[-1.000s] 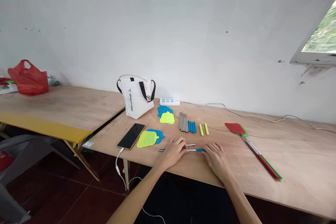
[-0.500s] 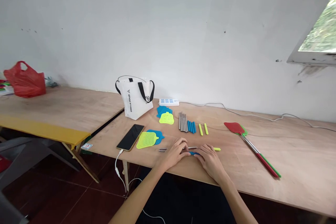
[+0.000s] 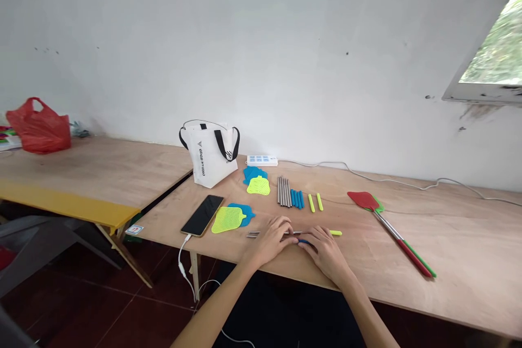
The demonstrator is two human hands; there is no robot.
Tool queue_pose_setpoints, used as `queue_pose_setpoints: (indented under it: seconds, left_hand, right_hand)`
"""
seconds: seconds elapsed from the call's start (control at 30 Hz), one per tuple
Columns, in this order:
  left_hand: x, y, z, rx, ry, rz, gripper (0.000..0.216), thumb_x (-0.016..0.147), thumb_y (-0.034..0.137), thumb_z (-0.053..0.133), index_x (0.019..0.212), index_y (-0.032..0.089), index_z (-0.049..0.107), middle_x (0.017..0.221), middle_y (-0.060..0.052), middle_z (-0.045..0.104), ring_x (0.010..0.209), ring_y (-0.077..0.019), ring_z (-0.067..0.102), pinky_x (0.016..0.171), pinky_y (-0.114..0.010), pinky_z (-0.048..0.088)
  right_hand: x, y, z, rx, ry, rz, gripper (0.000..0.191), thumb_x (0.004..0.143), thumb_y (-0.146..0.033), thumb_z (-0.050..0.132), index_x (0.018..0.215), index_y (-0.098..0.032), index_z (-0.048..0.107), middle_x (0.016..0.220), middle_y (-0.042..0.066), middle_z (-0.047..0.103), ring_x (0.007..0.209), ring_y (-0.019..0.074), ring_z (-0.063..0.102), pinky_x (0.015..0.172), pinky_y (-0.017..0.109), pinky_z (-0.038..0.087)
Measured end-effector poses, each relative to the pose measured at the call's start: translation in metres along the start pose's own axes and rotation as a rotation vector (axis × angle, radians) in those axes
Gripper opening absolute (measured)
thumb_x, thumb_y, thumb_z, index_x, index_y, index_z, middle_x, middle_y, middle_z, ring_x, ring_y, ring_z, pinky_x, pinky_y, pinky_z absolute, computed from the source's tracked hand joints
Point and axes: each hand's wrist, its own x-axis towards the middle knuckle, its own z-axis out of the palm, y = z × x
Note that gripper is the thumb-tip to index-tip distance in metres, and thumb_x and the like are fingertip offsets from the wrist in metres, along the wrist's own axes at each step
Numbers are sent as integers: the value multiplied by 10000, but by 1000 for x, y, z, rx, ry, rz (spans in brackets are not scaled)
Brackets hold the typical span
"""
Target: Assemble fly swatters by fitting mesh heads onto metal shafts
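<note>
At the table's near edge, my left hand (image 3: 274, 239) is closed on a thin metal rod (image 3: 252, 236), whose end sticks out to the left. My right hand (image 3: 323, 246) wraps round a blue handle (image 3: 302, 241), mostly covered by the fingers. The two hands nearly meet where rod and handle come together; the joint itself is hidden. Just behind the fingers lies another rod with a yellow handle (image 3: 336, 232) on its right end. Farther back are several metal rods (image 3: 284, 192), several blue handles (image 3: 297, 199) and two yellow handles (image 3: 315, 202).
Yellow (image 3: 227, 219) and blue fly swatter heads lie left, beside a phone (image 3: 203, 215) on a cable. More heads (image 3: 258, 185) lie near a white bag (image 3: 214, 157) and a power strip (image 3: 262, 161). Red and green fly swatters (image 3: 393, 234) lie right.
My right hand has shifted slightly left, and less of the blue handle shows between the hands. The other things lie as before; the view has tilted a little.
</note>
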Motion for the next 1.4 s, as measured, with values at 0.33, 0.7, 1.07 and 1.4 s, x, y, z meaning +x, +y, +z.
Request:
queue_pose_setpoints:
  seconds: [0.33, 0.7, 1.07, 1.4]
  left_hand:
    - [1, -12, 11, 290, 143, -203, 257, 1028, 449, 528, 951, 216, 605, 1025, -38, 639, 993, -242, 586, 905, -394, 409]
    - [0, -13, 9, 252, 108, -163, 395, 1068, 489, 404, 820, 206, 522, 895, -31, 617, 900, -215, 570, 810, -341, 423]
    - [-4, -7, 8, 269, 119, -193, 429, 1096, 491, 233, 910, 215, 502, 874, -47, 621, 872, -232, 602, 746, -335, 432]
    - [-1, -9, 8, 284, 90, -117, 464, 1100, 441, 270, 841, 201, 570, 928, -52, 595, 934, -221, 574, 817, -344, 443]
  right_hand:
    - [-18, 45, 2, -77, 185, 280, 314, 1030, -384, 415, 1035, -257, 702, 1106, 68, 715, 1042, 248, 638, 945, 424, 457]
    - [-25, 71, -8, 86, 37, 323, 300, 1001, -492, 464, 1053, -315, 702, 1130, 32, 716, 1099, 263, 644, 1006, 465, 463]
    - [-24, 61, -7, 138, 122, 302, 306, 1018, -501, 456, 1031, -288, 676, 1069, 48, 734, 1036, 261, 661, 924, 432, 496]
    - [-15, 48, -4, 89, 101, 150, 308, 1053, -430, 402, 980, -280, 660, 984, 50, 693, 944, 236, 642, 865, 405, 488]
